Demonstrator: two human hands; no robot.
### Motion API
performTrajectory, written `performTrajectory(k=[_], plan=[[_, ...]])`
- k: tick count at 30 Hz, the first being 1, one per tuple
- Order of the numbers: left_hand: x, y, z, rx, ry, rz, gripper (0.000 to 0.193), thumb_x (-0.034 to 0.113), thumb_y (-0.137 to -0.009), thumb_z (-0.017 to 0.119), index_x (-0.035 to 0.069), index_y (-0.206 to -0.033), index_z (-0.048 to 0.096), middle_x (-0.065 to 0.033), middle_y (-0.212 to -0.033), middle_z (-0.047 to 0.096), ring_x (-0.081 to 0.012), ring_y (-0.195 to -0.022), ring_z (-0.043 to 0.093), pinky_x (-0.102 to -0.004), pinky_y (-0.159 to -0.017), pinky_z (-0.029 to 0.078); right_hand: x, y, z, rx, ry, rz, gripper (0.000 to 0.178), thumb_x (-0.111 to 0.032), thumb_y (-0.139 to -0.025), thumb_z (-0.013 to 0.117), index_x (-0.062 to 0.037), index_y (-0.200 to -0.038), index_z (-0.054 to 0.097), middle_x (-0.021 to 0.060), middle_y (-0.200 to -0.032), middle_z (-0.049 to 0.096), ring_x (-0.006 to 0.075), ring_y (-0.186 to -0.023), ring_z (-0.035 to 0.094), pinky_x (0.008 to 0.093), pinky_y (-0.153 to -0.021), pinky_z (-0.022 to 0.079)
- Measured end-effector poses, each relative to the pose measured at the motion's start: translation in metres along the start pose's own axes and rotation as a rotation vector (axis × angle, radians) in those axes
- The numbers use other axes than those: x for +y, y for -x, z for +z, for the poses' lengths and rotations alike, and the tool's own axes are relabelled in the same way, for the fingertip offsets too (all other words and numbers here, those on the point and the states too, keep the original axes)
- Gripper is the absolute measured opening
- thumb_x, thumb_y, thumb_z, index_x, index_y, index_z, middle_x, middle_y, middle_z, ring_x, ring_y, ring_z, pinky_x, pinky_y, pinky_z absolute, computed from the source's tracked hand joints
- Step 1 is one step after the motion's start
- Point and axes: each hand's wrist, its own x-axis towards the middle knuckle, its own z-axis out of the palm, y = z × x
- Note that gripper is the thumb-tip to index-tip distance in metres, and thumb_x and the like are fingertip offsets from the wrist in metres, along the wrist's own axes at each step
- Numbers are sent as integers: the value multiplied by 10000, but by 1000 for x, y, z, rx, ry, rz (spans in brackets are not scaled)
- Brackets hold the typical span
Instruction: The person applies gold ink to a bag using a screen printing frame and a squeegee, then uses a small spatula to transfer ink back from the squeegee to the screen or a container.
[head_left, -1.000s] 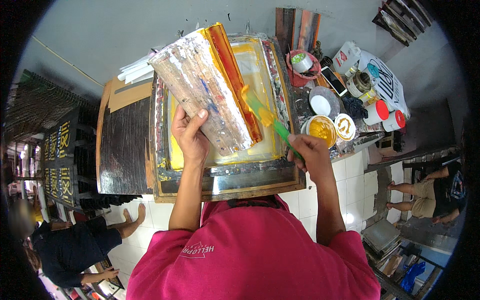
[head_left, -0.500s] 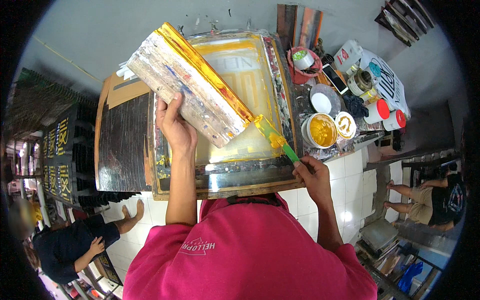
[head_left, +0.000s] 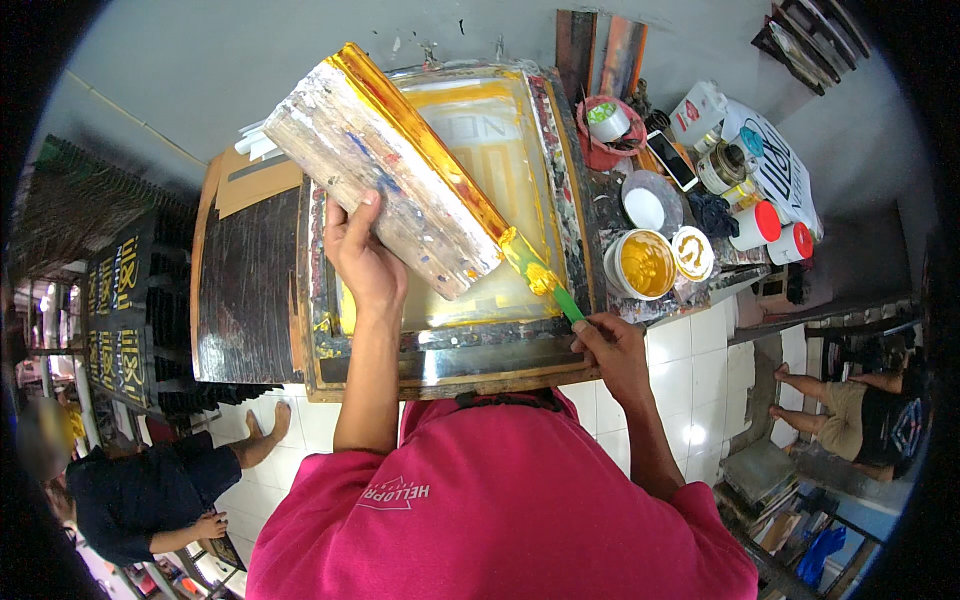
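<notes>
A wide wooden squeegee [head_left: 365, 160], smeared with paint, is gripped from below by my left hand [head_left: 368, 262]. It slants above the printing screen, and yellow ink coats its blade edge. My right hand [head_left: 612, 350] pinches the green handle of a spatula [head_left: 540, 275] thick with yellow ink. The spatula's tip touches the lower right end of the squeegee blade. Beneath both lies the framed printing screen [head_left: 440, 312], its mesh streaked with yellow. To the right stands an open white tub of yellow ink [head_left: 644, 265], with an ink-smeared lid [head_left: 692, 252] beside it.
Along the right are a phone [head_left: 672, 160], a red basin [head_left: 604, 150], a plastic jug [head_left: 697, 110] and red-lidded jars [head_left: 755, 225]. Dark printed fabric [head_left: 118, 320] hangs at left. One person [head_left: 150, 490] sits lower left, another [head_left: 860, 415] at far right.
My left hand and the squeegee have shifted slightly right. My right hand has moved a little left, with the spatula still at the blade's end. The person at left has lowered a hand.
</notes>
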Motion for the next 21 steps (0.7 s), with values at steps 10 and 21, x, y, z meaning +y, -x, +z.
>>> performTrajectory(k=[10, 21], plan=[[10, 23, 26, -42, -165, 133, 448, 27, -834, 645, -48, -1258, 520, -117, -1163, 628, -201, -1056, 605, -336, -975, 451, -57, -15, 26, -120, -234, -91, 226, -212, -951, 623, 11, -961, 658, 35, -730, 652, 48, -508, 494, 213, -432, 356], [16, 24, 16, -140, -330, 255, 508, 100, -805, 718, -52, -1253, 531, -127, -1194, 613, -217, -1095, 584, -367, -1003, 414, -144, -14, 20, -220, -343, -328, 210, -205, -967, 600, -1, -990, 644, 58, -747, 644, 39, -488, 455, 200, -403, 338]])
